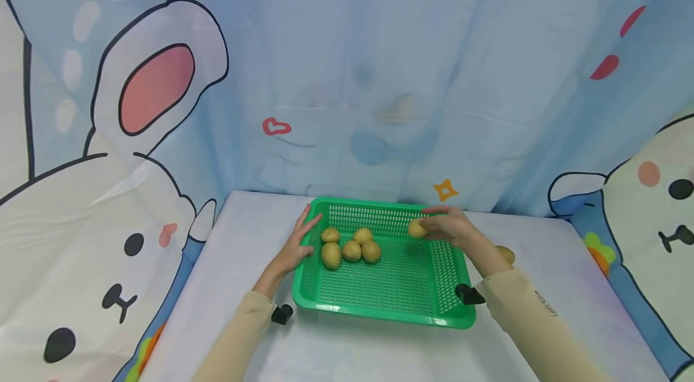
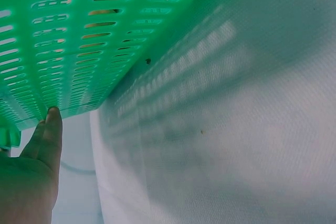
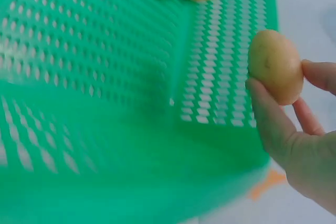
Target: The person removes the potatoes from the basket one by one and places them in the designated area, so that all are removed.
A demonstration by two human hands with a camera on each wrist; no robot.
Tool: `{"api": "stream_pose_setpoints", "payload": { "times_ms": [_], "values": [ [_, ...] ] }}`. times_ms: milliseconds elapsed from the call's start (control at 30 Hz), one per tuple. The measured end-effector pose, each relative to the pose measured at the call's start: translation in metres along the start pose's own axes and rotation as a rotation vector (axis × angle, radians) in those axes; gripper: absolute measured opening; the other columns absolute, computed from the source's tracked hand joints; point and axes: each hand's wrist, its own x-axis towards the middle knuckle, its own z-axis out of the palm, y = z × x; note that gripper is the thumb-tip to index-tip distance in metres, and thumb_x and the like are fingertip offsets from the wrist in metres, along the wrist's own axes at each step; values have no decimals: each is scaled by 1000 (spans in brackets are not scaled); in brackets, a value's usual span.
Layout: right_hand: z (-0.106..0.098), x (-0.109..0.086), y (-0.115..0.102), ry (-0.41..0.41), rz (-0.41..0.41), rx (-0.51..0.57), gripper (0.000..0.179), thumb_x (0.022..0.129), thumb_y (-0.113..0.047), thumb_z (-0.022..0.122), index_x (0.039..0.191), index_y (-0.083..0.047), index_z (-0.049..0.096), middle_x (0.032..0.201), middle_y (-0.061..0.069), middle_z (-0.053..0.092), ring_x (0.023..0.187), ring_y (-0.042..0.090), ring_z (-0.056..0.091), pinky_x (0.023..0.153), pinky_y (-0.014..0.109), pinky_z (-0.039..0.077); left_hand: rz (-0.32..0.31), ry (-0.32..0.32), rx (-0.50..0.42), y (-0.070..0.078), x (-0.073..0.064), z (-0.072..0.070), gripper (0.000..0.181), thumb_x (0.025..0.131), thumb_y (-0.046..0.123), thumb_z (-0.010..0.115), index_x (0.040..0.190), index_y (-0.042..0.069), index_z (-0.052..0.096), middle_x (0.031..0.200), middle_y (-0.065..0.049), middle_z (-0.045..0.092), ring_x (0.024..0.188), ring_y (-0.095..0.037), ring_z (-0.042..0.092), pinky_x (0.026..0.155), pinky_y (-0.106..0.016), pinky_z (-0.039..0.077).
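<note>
My right hand [image 1: 451, 228] pinches a potato [image 1: 417, 228] between thumb and fingers, above the far right part of a green plastic basket [image 1: 382, 320]. In the right wrist view the smooth yellow potato [image 3: 275, 67] shows at the fingertips, over the basket's slotted wall. Several more potatoes [image 1: 351, 251] lie bunched at the left inside the basket. My left hand [image 1: 293, 250] is at the basket's left rim with its fingers extended. From the left wrist, those fingers [image 2: 51, 135] lie against the outside of the basket wall.
Another potato [image 1: 506, 254] sits on the white tabletop [image 1: 255, 219] right of the basket, partly behind my right forearm. A blue cartoon curtain [image 1: 347, 56] hangs right behind the basket's far edge.
</note>
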Motion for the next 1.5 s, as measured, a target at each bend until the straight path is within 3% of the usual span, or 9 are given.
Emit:
{"api": "stream_pose_setpoints", "payload": {
  "times_ms": [167,300,400,600,767,1033,1167,1333,1500],
  "values": [
    [-31,-16,-3,-1,-43,41,65,95,-9,63,149,8,31,119,14,59,93,12,66,94,41,50,4,-2,3,0,-1,-1,83,70,-15,47,150,-9,28,162,-24,-7,148,-41,-8,109,-65,17],
    [-56,-26,3,29,-41,101,67,94,-10,65,149,7,30,100,-2,65,89,10,69,91,37,52,6,7,11,0,-2,-2,83,69,-15,47,150,-10,28,162,-24,-7,148,-41,-8,108,-65,19],
    [-73,-31,11,68,-5,165,67,93,-9,66,149,5,32,99,-3,64,88,10,69,89,36,53,8,14,16,0,-3,-3,83,70,-15,47,150,-9,29,163,-23,-6,148,-41,-8,108,-65,19],
    [-95,-40,39,154,58,168,65,94,-10,64,148,7,32,105,1,57,85,8,67,86,35,54,8,17,5,1,-2,-4,83,70,-16,46,150,-9,29,163,-23,-6,149,-40,-8,110,-64,17],
    [-97,-49,74,146,77,208,62,94,-6,63,145,12,33,94,-3,62,84,11,68,82,36,55,4,22,5,0,-4,-4,83,69,-16,46,150,-9,29,163,-23,-5,148,-41,-7,109,-65,17],
    [-92,-58,110,166,114,212,60,92,-4,63,140,17,35,101,3,58,84,11,66,82,37,56,-6,12,-3,0,-5,-2,83,69,-16,47,150,-9,28,163,-23,-6,149,-40,-8,109,-64,17],
    [-91,-57,124,204,125,114,61,92,-5,62,141,18,34,107,9,57,83,9,64,81,36,56,-6,1,-5,0,-3,-1,84,69,-16,46,151,-9,27,163,-23,-7,149,-40,-8,108,-62,20],
    [-85,-53,138,286,122,-61,62,92,-13,64,140,17,38,119,28,54,84,9,64,79,33,56,3,-2,-9,2,-2,0,84,69,-17,45,150,-10,27,162,-25,-7,148,-42,-8,108,-62,18],
    [-85,-54,134,336,133,-118,62,93,-16,63,139,17,39,123,32,51,84,11,63,78,34,56,30,9,-9,5,-2,2,83,68,-17,45,149,-12,28,161,-29,-5,147,-46,-7,108,-67,16]
  ]
}}
